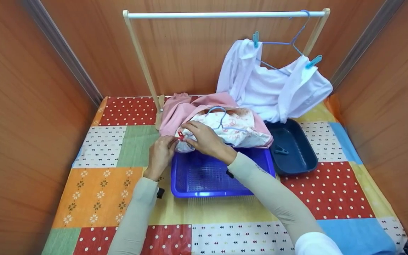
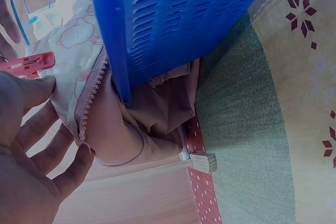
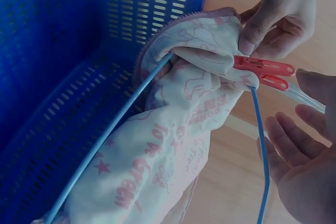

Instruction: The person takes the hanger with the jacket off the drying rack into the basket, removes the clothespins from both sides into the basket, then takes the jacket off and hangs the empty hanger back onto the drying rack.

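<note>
A pink jacket [image 1: 181, 113] with a white printed lining and a zipper edge lies bunched over the back of the blue basket [image 1: 204, 194]. Inside it is a blue wire hanger [image 3: 259, 129]. One red clothespin [image 3: 265, 66] clamps the lining at the hanger's corner, handles sticking outward. My left hand [image 1: 159, 152] pinches the jacket's edge beside the clothespin, thumb on the lining and fingers behind the zipper. Close to the clothespin handles, my right hand [image 1: 205, 140] has its fingers loosely extended, with nothing between them in the right wrist view.
Behind stands a rack with a white rail [image 1: 207, 15]. A white shirt [image 1: 250, 85] hangs there on another blue hanger, held by blue clothespins [image 1: 256, 39]. To the basket's right, a dark tray [image 1: 313, 156] holds a dark clothespin [image 1: 281, 150]. Wooden panels [image 1: 12, 127] enclose the table.
</note>
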`<move>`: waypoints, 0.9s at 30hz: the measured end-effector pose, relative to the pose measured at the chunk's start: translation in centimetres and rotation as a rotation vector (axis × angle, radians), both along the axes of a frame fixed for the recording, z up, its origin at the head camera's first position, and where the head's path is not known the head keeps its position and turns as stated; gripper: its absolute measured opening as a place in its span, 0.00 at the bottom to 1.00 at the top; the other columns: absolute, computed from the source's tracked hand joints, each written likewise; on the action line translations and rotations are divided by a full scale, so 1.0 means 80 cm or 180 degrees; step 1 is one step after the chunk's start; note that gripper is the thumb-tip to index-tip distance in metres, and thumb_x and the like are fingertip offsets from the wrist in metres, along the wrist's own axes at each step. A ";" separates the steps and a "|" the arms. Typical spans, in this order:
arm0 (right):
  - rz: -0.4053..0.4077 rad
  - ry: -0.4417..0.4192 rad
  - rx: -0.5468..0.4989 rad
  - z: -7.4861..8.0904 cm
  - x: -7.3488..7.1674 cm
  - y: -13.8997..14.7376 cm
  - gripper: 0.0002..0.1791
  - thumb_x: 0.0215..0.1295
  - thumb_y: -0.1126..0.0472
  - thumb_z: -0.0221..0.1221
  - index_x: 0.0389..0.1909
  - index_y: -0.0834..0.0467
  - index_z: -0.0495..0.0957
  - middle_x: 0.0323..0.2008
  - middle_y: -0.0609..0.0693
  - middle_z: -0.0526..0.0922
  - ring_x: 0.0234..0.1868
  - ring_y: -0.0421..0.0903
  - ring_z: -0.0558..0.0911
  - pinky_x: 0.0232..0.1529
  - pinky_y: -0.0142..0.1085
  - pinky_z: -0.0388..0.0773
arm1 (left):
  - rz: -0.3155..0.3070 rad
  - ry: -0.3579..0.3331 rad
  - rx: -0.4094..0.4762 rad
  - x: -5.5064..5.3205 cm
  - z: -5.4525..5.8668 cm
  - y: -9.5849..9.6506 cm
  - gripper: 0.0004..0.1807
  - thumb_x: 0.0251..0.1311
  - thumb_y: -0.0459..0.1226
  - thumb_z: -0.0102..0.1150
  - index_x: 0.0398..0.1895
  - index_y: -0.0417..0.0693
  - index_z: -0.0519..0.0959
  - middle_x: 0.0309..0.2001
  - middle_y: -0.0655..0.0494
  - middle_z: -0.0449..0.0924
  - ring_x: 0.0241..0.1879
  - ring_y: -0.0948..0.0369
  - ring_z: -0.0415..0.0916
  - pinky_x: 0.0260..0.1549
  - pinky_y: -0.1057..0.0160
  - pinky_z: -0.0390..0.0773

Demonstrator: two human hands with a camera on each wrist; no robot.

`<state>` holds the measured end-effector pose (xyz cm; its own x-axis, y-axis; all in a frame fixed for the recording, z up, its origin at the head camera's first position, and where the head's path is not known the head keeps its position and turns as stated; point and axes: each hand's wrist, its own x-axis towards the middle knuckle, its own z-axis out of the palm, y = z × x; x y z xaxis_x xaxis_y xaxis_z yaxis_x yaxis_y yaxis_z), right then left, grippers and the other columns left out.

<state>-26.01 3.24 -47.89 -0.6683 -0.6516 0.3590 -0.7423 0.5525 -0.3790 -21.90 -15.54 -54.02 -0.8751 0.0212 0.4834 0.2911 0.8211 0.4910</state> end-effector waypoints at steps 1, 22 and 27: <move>0.0008 -0.0013 -0.0006 -0.001 -0.001 -0.002 0.22 0.66 0.58 0.62 0.60 0.59 0.75 0.56 0.54 0.81 0.60 0.51 0.79 0.63 0.43 0.73 | 0.0009 0.0013 -0.0003 0.000 0.000 0.000 0.05 0.64 0.38 0.62 0.34 0.49 0.85 0.33 0.53 0.87 0.37 0.51 0.84 0.34 0.48 0.81; -0.0002 0.0061 0.0135 -0.007 0.004 -0.030 0.13 0.66 0.63 0.61 0.50 0.61 0.79 0.43 0.52 0.85 0.45 0.49 0.84 0.50 0.42 0.80 | 0.0023 0.0064 0.0014 0.001 0.000 0.000 0.02 0.60 0.35 0.65 0.34 0.48 0.86 0.32 0.52 0.87 0.35 0.50 0.83 0.33 0.47 0.81; 0.0023 0.0064 0.0103 -0.007 0.004 -0.032 0.07 0.65 0.66 0.61 0.43 0.60 0.81 0.39 0.51 0.85 0.44 0.49 0.84 0.47 0.42 0.80 | 0.0008 0.0086 0.0026 0.002 0.000 0.000 0.02 0.59 0.34 0.65 0.34 0.47 0.86 0.33 0.52 0.87 0.36 0.51 0.84 0.34 0.48 0.81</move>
